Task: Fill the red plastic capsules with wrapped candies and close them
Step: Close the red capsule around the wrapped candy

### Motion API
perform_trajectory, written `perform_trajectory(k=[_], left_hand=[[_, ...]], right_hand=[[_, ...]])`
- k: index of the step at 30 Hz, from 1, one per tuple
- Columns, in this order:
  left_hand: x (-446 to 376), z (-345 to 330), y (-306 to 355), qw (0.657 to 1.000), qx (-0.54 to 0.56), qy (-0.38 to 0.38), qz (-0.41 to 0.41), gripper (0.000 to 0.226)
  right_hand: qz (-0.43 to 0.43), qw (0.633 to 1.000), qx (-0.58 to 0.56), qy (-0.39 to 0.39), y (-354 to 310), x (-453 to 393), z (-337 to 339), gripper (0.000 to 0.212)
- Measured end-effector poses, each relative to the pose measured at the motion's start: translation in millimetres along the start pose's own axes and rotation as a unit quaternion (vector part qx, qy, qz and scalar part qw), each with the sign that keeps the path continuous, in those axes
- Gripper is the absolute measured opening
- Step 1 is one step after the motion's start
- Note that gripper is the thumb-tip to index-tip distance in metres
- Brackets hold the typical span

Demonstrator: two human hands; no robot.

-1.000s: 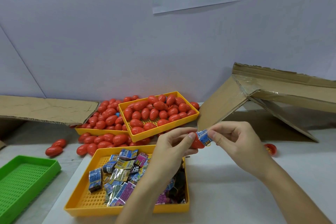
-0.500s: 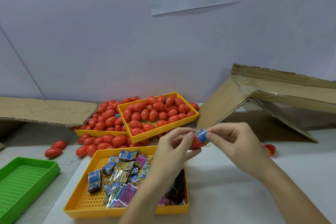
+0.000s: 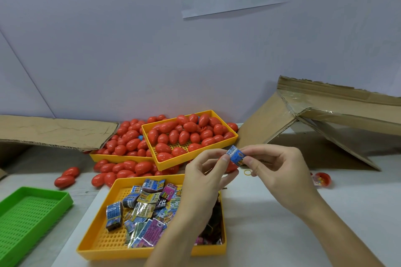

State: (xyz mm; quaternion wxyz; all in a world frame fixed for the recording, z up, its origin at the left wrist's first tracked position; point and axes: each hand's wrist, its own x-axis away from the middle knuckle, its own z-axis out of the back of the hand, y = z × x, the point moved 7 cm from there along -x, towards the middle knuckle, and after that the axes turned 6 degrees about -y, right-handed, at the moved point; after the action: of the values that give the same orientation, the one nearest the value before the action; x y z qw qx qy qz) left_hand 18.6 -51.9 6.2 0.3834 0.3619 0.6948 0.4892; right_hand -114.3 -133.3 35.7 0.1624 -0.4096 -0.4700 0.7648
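Pinching a blue wrapped candy (image 3: 236, 155) between both hands, our right hand (image 3: 280, 171) presses it at the red capsule half (image 3: 231, 166) our left hand (image 3: 204, 182) grips above the candy tray (image 3: 104, 243).

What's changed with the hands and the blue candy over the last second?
Little. The right hand and left hand rose slightly together, and the blue wrapped candy now stands more upright above the red capsule half. Both hands still pinch the candy; it is not visibly pushed in. The trays have not moved.
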Motion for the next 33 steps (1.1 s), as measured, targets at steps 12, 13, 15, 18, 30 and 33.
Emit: perform_trajectory(k=[12, 13, 15, 18, 30, 33], left_hand=[[1.9, -3.4, 4.9, 0.999, 0.032, -0.001, -0.042, 0.02], [2.2, -3.4, 3.5, 0.998, 0.042, 0.008, -0.043, 0.02], [2.4, -2.7, -0.1, 0.997, 0.064, 0.03, -0.042, 0.026], [2.4, 0.6, -5.9, 0.995, 0.064, 0.062, -0.035, 0.035], [2.0, 5.4, -4.0, 0.998, -0.004, 0.05, -0.035, 0.031], [2.1, 4.6, -2.2, 0.998, -0.023, 0.045, -0.033, 0.032]], right_hand=[[-0.047, 0.993, -0.095, 0.05, 10.7, -0.8, -11.5, 0.032], [-0.05, 0.993, -0.095, 0.055, 12.2, -0.4, -11.9, 0.032], [-0.054, 0.992, -0.089, 0.067, 15.4, 0.4, -13.7, 0.032], [-0.055, 0.992, -0.088, 0.077, 17.8, 2.8, -20.3, 0.032], [-0.052, 0.994, -0.087, 0.05, 13.0, 0.8, -15.9, 0.025], [-0.05, 0.993, -0.092, 0.052, 12.2, 0.1, -11.4, 0.03]])
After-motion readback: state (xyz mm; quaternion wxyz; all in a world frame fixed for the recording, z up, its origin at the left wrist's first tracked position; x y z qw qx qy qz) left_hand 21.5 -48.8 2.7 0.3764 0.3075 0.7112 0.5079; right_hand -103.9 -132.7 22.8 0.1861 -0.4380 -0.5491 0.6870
